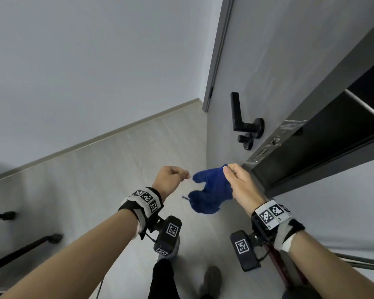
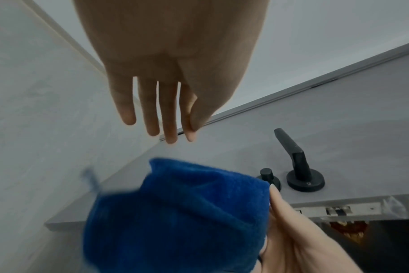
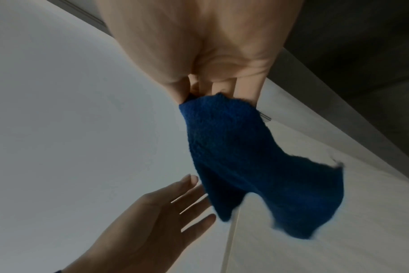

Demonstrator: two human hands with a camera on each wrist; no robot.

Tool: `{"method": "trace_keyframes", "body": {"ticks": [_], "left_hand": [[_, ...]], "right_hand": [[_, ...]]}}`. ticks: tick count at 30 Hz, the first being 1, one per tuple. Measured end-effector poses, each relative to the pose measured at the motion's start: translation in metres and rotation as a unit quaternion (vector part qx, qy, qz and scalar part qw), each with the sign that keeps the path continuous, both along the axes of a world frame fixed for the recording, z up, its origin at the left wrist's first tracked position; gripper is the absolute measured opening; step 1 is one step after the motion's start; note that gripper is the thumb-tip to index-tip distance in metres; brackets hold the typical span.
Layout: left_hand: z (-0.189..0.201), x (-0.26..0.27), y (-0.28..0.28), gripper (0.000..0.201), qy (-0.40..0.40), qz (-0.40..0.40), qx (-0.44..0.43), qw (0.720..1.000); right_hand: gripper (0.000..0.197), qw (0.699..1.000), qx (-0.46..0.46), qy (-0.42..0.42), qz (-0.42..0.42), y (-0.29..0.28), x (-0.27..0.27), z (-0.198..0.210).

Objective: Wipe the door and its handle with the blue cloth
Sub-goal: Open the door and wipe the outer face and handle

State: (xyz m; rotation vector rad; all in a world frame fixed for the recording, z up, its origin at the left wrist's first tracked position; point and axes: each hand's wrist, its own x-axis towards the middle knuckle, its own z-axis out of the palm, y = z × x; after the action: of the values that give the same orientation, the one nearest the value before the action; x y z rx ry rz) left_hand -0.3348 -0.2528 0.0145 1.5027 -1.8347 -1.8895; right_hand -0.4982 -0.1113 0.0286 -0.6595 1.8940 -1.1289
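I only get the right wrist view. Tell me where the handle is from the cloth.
Observer: The black handle is on the door. In the head view it sits above the cloth, and the two are apart.
Operator: Report what's under the handle.
Observer: A small black knob, just below the handle's round base.
Operator: Check the door's edge.
Observer: The door stands open, and a metal latch plate shows on its edge, with what looks like clear film on it.
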Motion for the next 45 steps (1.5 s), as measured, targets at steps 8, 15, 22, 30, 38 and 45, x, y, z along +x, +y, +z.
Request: {"method": "trace_keyframes", "body": {"ticks": [8,15,22,30,38,45], "left_hand": [[0.007,-0.034,0.014,0.037,-0.082,-0.139,0.16,0.974],[0.007,-0.052,0.011,0.036,0.059,-0.009,0.173,0.983],[0.015,-0.032,0.006,0.045,0.105,0.016,0.141,0.984],[0.05,-0.032,-0.001,0.047,-0.119,-0.31,-0.154,0.931],[0.08,-0.047,-0.017,0.027,-0.107,-0.286,-0.227,0.925],[0.086,-0.056,-0.004,0.038,0.083,-0.157,0.101,0.979]], "right_hand": [[0.028,0.998,-0.028,-0.05,-0.025,-0.003,-0.007,0.006],[0.025,0.995,-0.039,-0.067,-0.056,0.008,-0.022,0.006],[0.038,0.996,0.015,-0.049,-0.075,0.019,-0.03,0.009],[0.052,0.987,0.02,0.062,0.149,0.017,-0.036,0.022],[0.016,0.976,-0.016,0.168,0.136,0.007,-0.048,0.038],[0.033,0.997,-0.043,-0.054,0.029,0.023,-0.059,0.045]]}}
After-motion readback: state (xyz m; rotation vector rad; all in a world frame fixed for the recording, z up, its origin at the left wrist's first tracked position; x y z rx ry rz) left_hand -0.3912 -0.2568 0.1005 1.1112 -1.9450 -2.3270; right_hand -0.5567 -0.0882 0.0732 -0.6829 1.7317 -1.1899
